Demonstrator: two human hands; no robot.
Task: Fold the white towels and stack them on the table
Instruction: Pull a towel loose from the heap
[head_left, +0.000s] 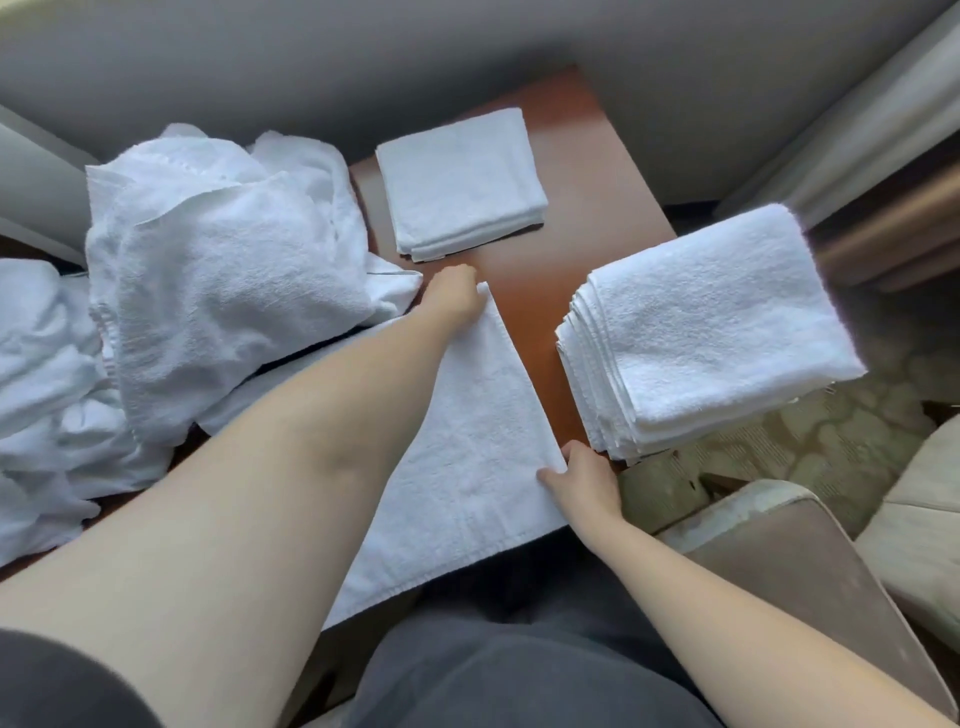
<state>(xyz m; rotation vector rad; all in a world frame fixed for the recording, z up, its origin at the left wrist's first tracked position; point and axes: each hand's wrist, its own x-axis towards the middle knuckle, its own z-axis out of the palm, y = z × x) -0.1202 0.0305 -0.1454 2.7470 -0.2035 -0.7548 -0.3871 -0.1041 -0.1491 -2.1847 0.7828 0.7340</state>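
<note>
White towel (467, 467), the one being worked, lies flat across the near edge of the reddish-brown worktop (587, 218), its near hem hanging a little over the edge above the person's dark-clothed lap. At its right edge the right hand (584, 480) pinches the near right corner, fingers closed on the cloth with the thumb on top. The left hand (452, 296) reaches further out along the same edge and grips the far corner, fingers curled onto the fabric; the bare left forearm crosses over the towel from the lower left. Just right of the towel, with a strip of bare wood between them, sits a tall stack of folded towels (711, 332), many layers showing at its left and near sides, its right portion reaching out past the worktop's edge over patterned carpet (779, 447). To the left, a loose heap of unfolded white towels (218, 280) rises high, touching the worked towel's left side and spilling off toward the lower left. Further back, near the far end of the worktop, a small pile of folded towels (460, 182) lies square and low, apart from both the heap and the tall stack. At the lower right stands a beige chair arm (800, 571).
</note>
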